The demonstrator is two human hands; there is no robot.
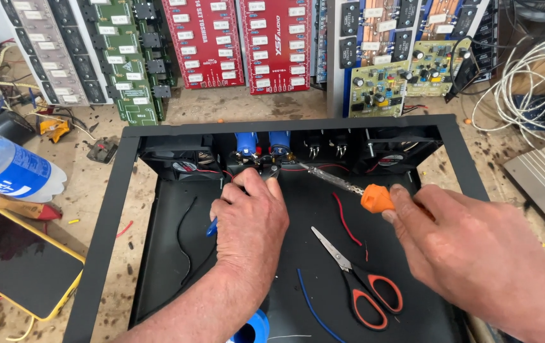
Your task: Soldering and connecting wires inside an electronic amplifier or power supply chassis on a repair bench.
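Orange-handled soldering iron (374,198) clamped in right hand (475,254), tip at blue connectors (263,145) on black chassis (104,235) rear wall, left hand (250,222) closed on pliers (266,173) there, scissors (358,282) inside chassis between hands, phone (18,263) and bottle (6,166) left of chassis on worktop (88,184).
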